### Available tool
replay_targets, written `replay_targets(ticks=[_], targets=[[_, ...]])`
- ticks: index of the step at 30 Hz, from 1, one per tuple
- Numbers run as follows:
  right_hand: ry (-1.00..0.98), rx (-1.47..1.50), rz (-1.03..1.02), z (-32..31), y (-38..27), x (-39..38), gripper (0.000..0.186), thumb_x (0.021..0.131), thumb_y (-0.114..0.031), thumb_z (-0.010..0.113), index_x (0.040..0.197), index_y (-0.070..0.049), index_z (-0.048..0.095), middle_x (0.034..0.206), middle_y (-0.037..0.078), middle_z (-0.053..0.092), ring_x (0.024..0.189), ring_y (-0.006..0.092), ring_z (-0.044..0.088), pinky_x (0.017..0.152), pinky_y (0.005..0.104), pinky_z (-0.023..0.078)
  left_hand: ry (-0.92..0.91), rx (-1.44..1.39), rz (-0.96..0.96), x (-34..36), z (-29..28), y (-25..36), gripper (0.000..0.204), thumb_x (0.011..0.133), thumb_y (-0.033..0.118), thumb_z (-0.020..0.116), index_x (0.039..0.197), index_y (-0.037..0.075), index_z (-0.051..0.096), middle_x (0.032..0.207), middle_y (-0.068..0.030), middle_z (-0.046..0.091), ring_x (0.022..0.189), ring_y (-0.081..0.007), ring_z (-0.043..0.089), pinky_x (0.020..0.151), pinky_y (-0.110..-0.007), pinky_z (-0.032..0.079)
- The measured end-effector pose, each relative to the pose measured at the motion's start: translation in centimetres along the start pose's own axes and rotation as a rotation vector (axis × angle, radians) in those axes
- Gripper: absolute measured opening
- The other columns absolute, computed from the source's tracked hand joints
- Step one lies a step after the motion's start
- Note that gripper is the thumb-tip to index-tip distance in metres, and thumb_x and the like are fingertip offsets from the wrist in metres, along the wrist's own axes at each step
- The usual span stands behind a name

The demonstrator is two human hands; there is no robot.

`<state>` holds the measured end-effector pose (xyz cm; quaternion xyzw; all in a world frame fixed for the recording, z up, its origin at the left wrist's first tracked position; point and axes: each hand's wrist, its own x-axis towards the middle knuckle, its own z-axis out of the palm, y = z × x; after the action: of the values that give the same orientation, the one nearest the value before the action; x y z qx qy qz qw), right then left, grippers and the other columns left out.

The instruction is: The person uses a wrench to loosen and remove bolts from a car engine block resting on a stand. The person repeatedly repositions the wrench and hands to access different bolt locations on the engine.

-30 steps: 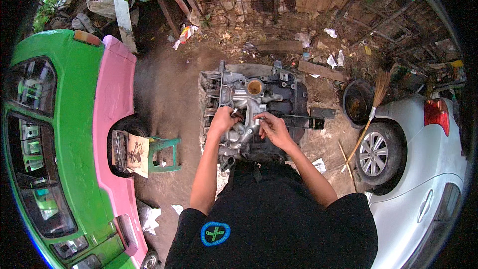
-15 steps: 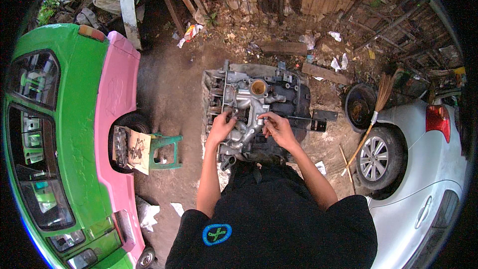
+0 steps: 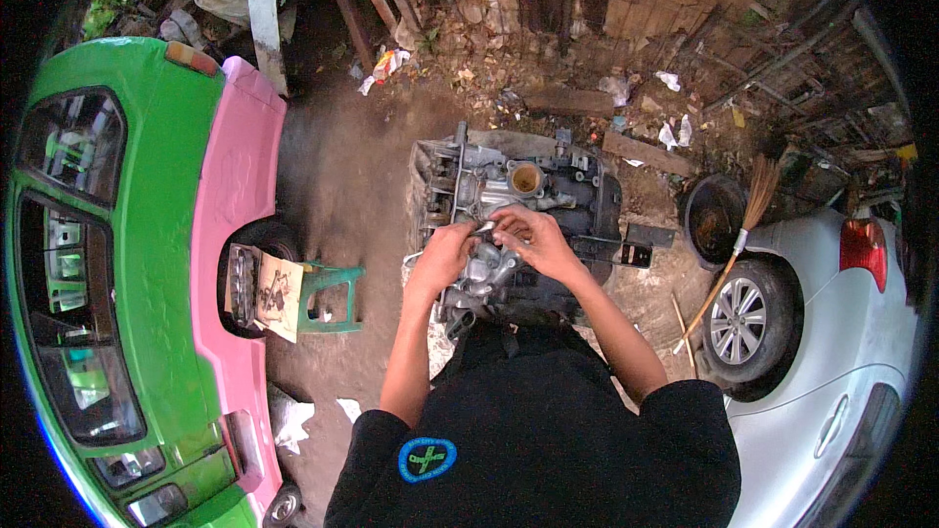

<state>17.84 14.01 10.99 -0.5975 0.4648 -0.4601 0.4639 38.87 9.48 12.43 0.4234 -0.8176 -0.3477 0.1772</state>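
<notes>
Ground: bare brown dirt (image 3: 337,166), littered beyond my hands. Far left of my left hand: one green-and-pink vehicle (image 3: 161,303). Far right of my right hand: one silver car (image 3: 822,264); nearer, a broom (image 3: 761,191). Directly beneath both hands: one engine (image 3: 579,215), silver manifold (image 3: 489,269) on top. Engine presumably very heavy, rigid, perhaps oily; best held by its outer block edges. Manifold's long axis runs away from my body, round opening facing up, ahead of my hands. Item at my fingertips: one small pale piece (image 3: 486,226), likely light, hard, easily dropped; hold by its ends. Its direction: too small to tell. Left hand (image 3: 448,249) and right hand (image 3: 533,237): fingers curled, tips meeting at the piece; which grasps it, I cannot tell.
</notes>
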Motion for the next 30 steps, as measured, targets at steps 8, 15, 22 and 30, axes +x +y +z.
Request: replay_targets(ticks=[8,15,22,30], targets=[[0.132,0.325,0.093,-0.9,1.6,0.8,0.016,0.090,-0.004,0.066,0.105,0.001,0.064,0.080,0.003,0.065,0.070,0.0121,0.064,0.064,0.0283,0.052,0.040,-0.084,0.108,1.6,-0.3,0.9,0.027,0.089,0.007,0.064,0.114,-0.002,0.062,0.111,-0.0215,0.065,0.102,-0.0423,0.062,0.088,-0.045,0.049],[0.523,0.873,-0.054,-7.3,4.1,-0.3,0.033,0.092,-0.030,0.072,0.105,-0.002,0.060,0.081,-0.001,0.055,0.073,0.0106,0.050,0.067,0.0263,0.041,-0.103,-0.257,-0.097,2.0,2.3,-1.9,0.021,0.088,0.005,0.065,0.108,-0.001,0.067,0.106,-0.0198,0.066,0.099,-0.0381,0.065,0.084,-0.043,0.050],[0.650,0.820,-0.059,-8.6,5.0,0.1,0.031,0.094,-0.033,0.069,0.106,-0.007,0.059,0.087,0.000,0.057,0.074,0.0135,0.052,0.071,0.0306,0.043,-0.133,0.029,0.135,4.3,4.5,-4.3,0.018,0.081,0.006,0.068,0.098,0.006,0.074,0.096,-0.0141,0.071,0.091,-0.0358,0.067,0.077,-0.044,0.053],[0.478,0.968,-0.062,-9.0,1.9,0.8,0.033,0.099,-0.046,0.057,0.097,-0.013,0.054,0.076,-0.002,0.048,0.062,0.0094,0.045,0.058,0.0251,0.037,-0.285,0.277,0.213,4.8,4.7,-5.3,0.020,0.074,0.008,0.066,0.091,0.009,0.076,0.091,-0.0140,0.071,0.087,-0.0363,0.067,0.075,-0.046,0.053]])
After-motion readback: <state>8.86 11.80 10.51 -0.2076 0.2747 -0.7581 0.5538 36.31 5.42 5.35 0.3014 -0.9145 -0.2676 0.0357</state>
